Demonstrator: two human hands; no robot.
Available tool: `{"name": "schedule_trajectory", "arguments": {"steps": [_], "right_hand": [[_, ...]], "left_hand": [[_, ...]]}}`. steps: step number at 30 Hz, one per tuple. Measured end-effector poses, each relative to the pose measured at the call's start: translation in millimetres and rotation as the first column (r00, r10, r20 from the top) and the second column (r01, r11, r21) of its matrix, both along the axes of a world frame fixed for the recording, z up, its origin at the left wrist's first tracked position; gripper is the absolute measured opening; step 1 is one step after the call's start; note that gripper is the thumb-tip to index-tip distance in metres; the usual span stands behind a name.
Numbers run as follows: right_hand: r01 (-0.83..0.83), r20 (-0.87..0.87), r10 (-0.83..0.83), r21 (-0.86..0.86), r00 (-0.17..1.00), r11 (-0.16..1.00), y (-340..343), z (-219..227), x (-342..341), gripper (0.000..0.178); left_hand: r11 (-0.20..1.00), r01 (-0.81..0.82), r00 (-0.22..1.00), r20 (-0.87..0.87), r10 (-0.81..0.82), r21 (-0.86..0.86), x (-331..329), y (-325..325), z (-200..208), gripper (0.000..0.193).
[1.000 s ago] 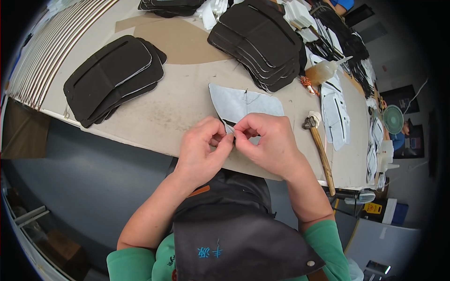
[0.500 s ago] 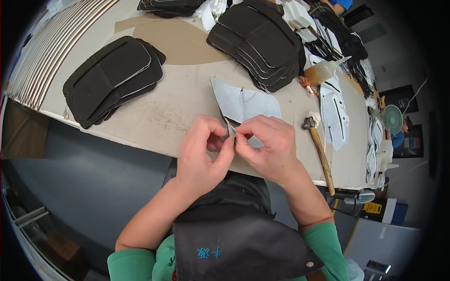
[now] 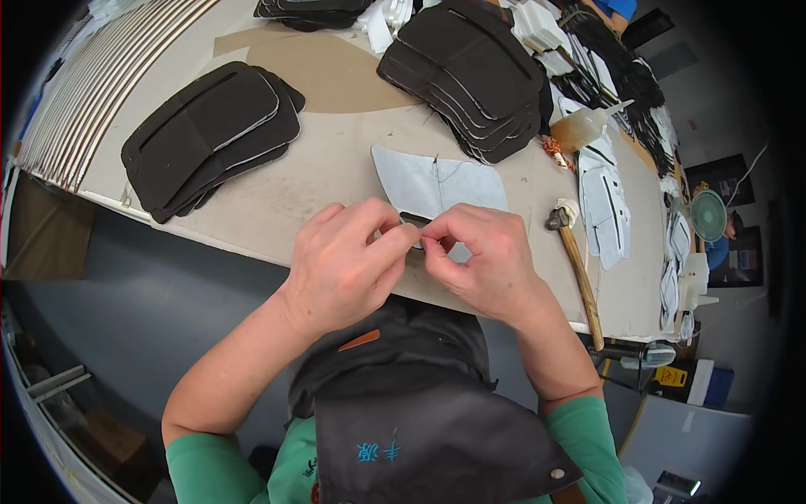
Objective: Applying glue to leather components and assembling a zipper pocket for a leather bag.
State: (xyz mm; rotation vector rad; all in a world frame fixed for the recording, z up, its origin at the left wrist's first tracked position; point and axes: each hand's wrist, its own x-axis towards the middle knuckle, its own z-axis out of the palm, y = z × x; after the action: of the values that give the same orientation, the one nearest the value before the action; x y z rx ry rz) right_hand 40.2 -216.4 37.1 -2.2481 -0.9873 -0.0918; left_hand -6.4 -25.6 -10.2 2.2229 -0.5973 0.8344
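Wooden-handled hammer [image 3: 579, 281] near pale panel [image 3: 443, 185]

A pale worktop [image 3: 260, 189] spreads across the room, its near edge bowed by the lens. Pale ribs [image 3: 101, 109] lined with brown run along the surface's left end — and a brown panel [image 3: 46, 235] stands below the near left corner. Smooth blue-grey floor [image 3: 168, 336] lies before the near edge. Past the right edge are a grey wall [image 3: 722, 126] and a round green fan [image 3: 708, 214] — beyond the near right corner, a yellow panel [image 3: 670, 375] and a blue one [image 3: 717, 384].
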Motion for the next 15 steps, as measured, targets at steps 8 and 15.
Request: {"name": "schedule_trajectory", "arguments": {"steps": [8, 15], "right_hand": [[-0.005, 0.003, 0.005, 0.001, 1.0, 1.0, 1.7, 0.2, -0.5, 0.008], [-0.002, -0.06, 0.003, 0.023, 0.998, 1.0, -2.8, 8.6, 5.7, 0.007]], "left_hand": [[0.999, 0.013, 1.0, 0.024, -0.013, 0.035, 1.5, 1.7, 0.8, 0.023], [0.995, 0.004, 1.0, 0.013, -0.005, 0.101, 0.8, -0.3, 3.9, 0.023]]}}
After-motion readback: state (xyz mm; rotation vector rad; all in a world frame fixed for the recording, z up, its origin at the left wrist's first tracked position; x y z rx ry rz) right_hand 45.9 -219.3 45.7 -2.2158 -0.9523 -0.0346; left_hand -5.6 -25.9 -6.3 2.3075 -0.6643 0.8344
